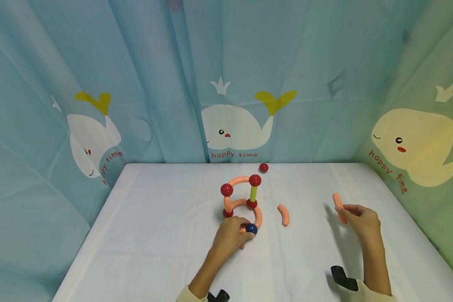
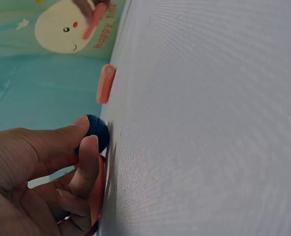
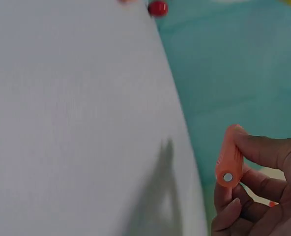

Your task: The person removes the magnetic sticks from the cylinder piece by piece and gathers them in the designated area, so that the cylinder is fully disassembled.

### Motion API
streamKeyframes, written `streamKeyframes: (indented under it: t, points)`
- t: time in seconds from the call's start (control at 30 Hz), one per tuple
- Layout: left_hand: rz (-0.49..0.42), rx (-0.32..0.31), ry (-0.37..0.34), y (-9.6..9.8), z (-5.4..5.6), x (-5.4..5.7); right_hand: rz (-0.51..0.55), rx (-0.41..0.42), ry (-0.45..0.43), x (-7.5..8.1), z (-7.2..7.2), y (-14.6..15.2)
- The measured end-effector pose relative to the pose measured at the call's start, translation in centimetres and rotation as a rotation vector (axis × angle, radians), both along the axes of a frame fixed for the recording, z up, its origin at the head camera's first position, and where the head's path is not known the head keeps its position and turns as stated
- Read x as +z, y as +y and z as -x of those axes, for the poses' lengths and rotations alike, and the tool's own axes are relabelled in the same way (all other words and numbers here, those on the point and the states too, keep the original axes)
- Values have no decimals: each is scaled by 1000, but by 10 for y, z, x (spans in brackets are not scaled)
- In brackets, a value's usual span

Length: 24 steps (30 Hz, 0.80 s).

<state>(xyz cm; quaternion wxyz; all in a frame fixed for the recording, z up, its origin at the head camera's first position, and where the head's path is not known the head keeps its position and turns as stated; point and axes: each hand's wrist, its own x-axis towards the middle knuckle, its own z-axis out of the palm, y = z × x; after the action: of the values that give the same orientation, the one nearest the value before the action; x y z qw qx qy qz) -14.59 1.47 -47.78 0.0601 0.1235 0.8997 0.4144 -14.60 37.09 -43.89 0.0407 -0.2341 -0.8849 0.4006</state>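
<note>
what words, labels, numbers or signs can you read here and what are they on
"happy time": red, by the left whale print on the curtain
"happy time": red, under the middle whale print
"happy time": red, by the right whale print
Faint marks on the curtain, upper right: too indistinct to read
No lettering visible on the blue ball or held orange stick

White-topped table (image 1: 154,235), ball-and-rod structure (image 1: 251,204), curved orange rod (image 1: 285,215), separate red ball (image 1: 263,167)

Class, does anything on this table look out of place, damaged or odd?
Nothing looks damaged or spilled. One loose red ball stands out: it sits at the table's far edge, apart from the ball-and-rod structure, where it might roll off.
</note>
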Motion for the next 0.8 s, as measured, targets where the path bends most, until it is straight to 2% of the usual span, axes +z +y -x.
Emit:
streamKeyframes:
  t: [0.17,0.4,0.6,0.8]
  points:
    - [25,0,2,1,0,0,-41,-42,-65,-8,2,19]
    - [48,-6,18,1,-1,0,-93,-65,-74,-19,6,25]
    - [106,-9,77,1,0,1,-114,-92,-75,-22,9,23]
    - [117,-6,83,2,-1,1,-126,-96,-74,-24,8,23]
